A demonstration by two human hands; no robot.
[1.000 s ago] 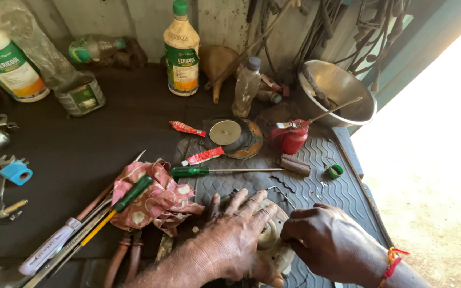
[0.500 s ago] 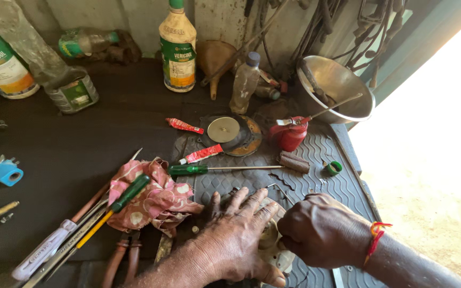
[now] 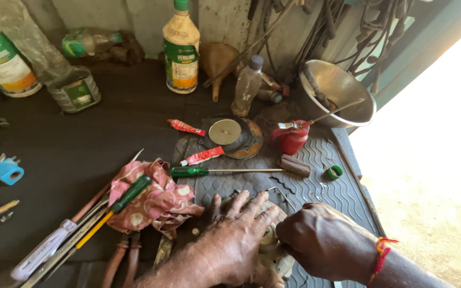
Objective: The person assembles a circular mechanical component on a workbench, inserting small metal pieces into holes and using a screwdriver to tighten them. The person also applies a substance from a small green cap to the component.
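Pale grey metal housing [image 3: 273,256], rounded and grimy, lies at the near edge of the ribbed black rubber mat [image 3: 316,186] on the table; both hands cover most of it. Left hand [image 3: 236,242] presses flat on top, fingers spread open; right hand [image 3: 324,245] is curled closed against its right side, though what it grips is hidden. Judged rigid, fairly heavy and probably greasy, so hold it by the outer rim. Green-handled screwdriver [image 3: 193,172] and pink patterned rag [image 3: 153,200] lie just beyond.
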